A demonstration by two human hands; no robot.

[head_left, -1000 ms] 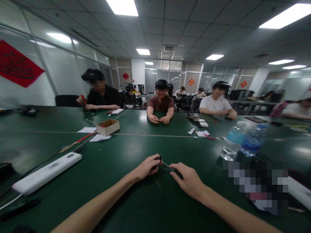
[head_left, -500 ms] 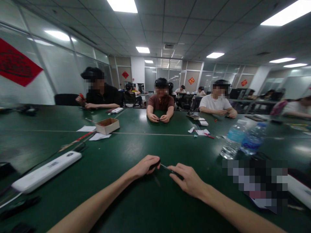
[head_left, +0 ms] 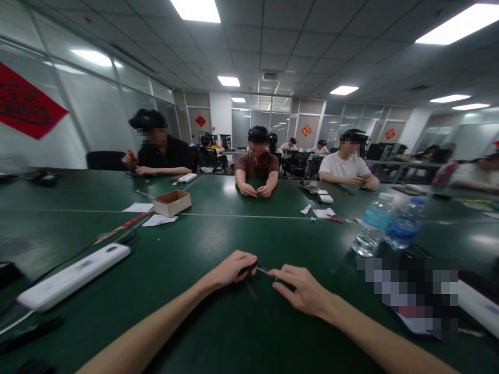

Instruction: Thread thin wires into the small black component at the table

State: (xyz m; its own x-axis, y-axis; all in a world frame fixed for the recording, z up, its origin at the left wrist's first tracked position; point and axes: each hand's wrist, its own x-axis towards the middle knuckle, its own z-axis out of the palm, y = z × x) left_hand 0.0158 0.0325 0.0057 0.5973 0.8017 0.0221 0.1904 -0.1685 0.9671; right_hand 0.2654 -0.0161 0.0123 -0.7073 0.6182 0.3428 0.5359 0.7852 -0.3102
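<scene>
low in the middle of the frame, the left hand is clenched on the dark end of a thin metal rod while the right hand pinches its other end, over the green surface, right of a white power strip.

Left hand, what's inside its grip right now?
A dark piece shows in the left hand, a thin metal rod running from it to the right hand. The fingers cover the rest, so its shape cannot be seen.
</scene>
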